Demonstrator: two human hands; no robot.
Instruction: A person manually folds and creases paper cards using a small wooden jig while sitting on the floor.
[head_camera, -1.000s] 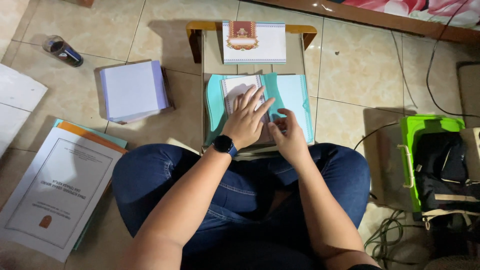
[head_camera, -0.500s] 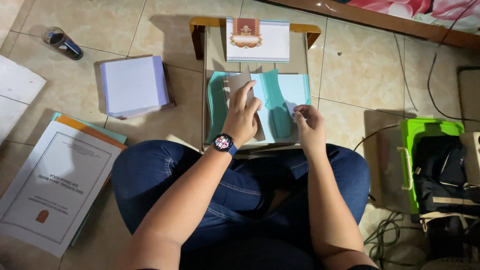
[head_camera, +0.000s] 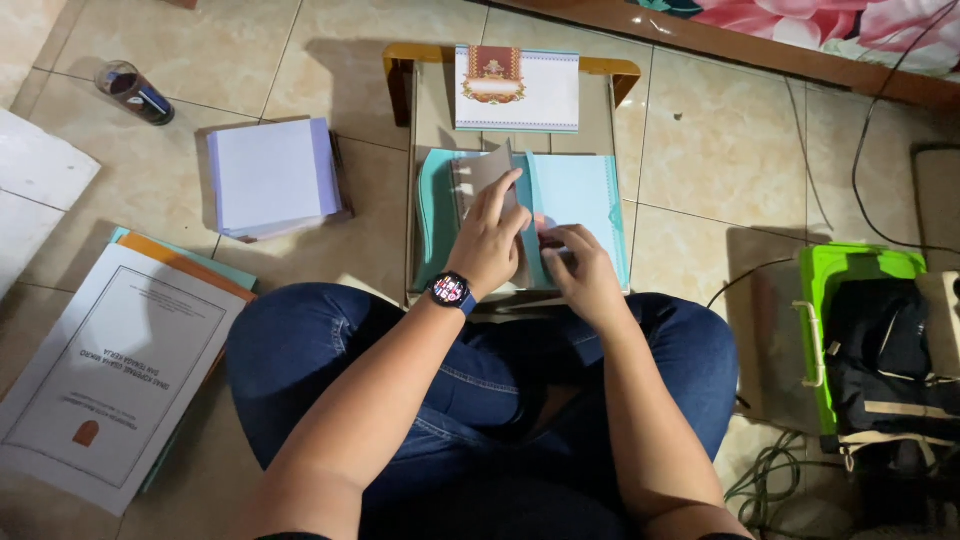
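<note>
I see teal folder (head_camera: 575, 200) open on low wooden desk (head_camera: 420, 90), long axis left-right | left hand (head_camera: 490, 240) lifts grey sheet (head_camera: 480, 170) at folder centre, fingers spread | right hand (head_camera: 580, 265) pinches folder's near edge, nearer me | white stack (head_camera: 270, 175) left of desk.

Beige tiled floor (head_camera: 720, 150), dim warm light, wooden bed edge (head_camera: 760, 50) along the top

Single head-worn view: looks steeply down from above, close over lap, small counter (head_camera: 425, 215) and tiled floor (head_camera: 700, 150).
</note>
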